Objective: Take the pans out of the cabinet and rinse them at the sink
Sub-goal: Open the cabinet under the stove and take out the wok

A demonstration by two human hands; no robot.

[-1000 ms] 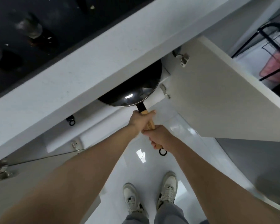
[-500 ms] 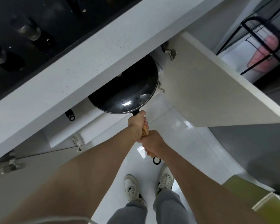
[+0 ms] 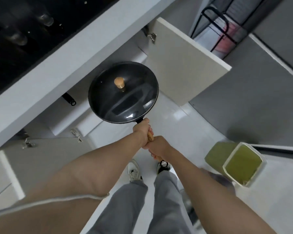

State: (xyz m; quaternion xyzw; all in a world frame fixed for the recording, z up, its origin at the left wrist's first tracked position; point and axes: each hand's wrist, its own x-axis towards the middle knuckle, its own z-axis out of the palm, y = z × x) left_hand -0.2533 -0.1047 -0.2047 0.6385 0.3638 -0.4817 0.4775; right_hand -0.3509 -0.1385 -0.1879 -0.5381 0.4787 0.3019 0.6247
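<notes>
Now clear of the cabinet (image 3: 184, 68), pan (image 3: 123, 92) held by both hands.

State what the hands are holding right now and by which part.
Both hands hold the lidded black pan by its wooden handle: the left hand grips nearest the pan, the right hand grips behind it, toward the handle's end.

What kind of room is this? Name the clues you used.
Most likely a home kitchen: a black cooktop set into a white countertop, an open cabinet door beneath it, and a lidded black pan gripped by both hands.
</notes>
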